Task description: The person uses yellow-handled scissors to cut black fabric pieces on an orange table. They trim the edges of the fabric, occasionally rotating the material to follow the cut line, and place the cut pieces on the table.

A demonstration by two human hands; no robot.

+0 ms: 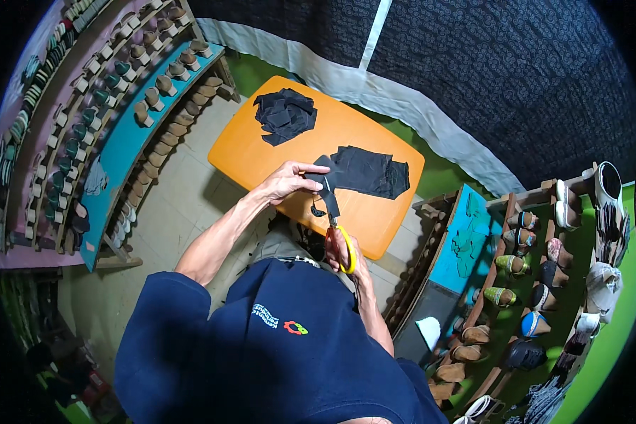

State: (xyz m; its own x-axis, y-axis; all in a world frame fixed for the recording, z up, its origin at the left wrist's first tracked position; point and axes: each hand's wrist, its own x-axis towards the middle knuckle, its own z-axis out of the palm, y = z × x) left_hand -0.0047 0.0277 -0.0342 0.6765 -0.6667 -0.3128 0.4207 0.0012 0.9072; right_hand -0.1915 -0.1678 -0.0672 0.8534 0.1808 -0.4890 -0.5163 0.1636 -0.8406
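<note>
Cutting at the orange table [251, 169]: in the head view you are working a black piece [330, 203] with the yellow-handled scissors [347, 263], over the table's near edge.
Left hand [294, 182]: you are pinching the black piece between thumb and fingers, holding it out toward the blades.
Right hand [340, 253]: you are gripping the scissors, your fingers wrapping around the yellow handles.
Black material: a loose heap [286, 116] is lying at the table's far left; a flatter stack [371, 172] is lying to the right, near the held piece.
Progress: you are apparently midway through a batch, with one piece being trimmed and plenty of material lying about; the heap is looking like cut pieces and the stack like work waiting, though nothing is settling which is which.
Hidden: your fingers are covering part of the piece, and the piece is masking the blades, so whether they are biting or parting cannot be told. A small dark scrap [318, 208] is showing below your left hand; whether it is hanging from the piece is unclear.
Cut off: the shoe racks [127, 152] on both sides are bending away into the dark rim.
</note>
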